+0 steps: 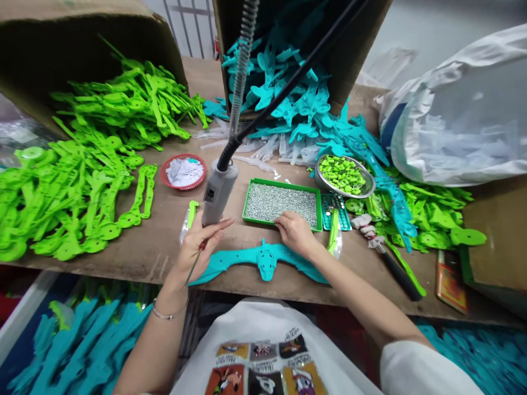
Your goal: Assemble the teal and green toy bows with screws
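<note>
My left hand (196, 248) is closed around the grey electric screwdriver (219, 192), which hangs from a coiled spring and a black cable. Its thin bit shows below the palm, pointing down. At the front rim of a green tray (246, 215) filled with small silvery screws (282, 202), my right hand (295, 232) has its fingers pinched together; what they hold is too small to make out. A turquoise winged plastic part (234, 259) with a raised centre piece lies along the table edge, partly behind my right forearm. Green-handled clear blades (190, 219) lie at both sides.
Lime-green plastic parts (78, 186) are heaped at left, turquoise ones (296, 104) spill from a box at the back. A red basket (200, 184) holds white pieces; a metal bowl (369, 189) holds green bits. A black-handled tool (399, 274) and a white sack (444, 82) are at right.
</note>
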Demonstrator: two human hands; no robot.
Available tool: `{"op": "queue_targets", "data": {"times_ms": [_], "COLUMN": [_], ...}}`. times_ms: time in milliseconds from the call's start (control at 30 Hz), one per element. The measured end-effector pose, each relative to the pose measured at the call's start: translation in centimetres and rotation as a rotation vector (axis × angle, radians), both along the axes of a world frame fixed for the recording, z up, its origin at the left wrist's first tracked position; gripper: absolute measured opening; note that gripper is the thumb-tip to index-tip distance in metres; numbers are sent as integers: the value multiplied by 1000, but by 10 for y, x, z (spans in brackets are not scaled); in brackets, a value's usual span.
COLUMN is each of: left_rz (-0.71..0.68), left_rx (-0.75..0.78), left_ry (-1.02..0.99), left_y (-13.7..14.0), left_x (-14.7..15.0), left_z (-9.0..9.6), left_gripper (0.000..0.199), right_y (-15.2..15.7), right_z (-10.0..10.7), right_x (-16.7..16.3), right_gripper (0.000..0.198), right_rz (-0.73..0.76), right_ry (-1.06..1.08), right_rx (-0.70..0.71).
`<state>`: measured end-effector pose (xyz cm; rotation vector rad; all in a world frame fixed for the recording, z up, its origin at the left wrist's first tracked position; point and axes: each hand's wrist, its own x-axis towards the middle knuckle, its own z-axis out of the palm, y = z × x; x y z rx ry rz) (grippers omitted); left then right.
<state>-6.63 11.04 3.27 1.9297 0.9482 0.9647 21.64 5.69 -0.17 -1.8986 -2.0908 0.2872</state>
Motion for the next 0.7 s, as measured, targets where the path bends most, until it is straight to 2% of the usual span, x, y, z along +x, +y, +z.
{"op": "queue_targets", "data": {"times_ms": [167, 300, 700], "left_rz": [-32, -51, -63], "left_rx": [-3, 22, -24], "left_ry": [-21, -24, -22], "left_y": [0, -1, -5], "left_x": [1, 3, 8], "left_z": [0, 3, 12], "left_gripper": [29, 29, 33], "right_y": [10, 20, 7], "right_z": [23, 40, 40], "right_x": [11, 19, 10], "right_gripper": [23, 19, 20], "right_rz": [49, 49, 36], "right_ry": [118, 209, 202], "right_rx": [105, 91, 70]}}
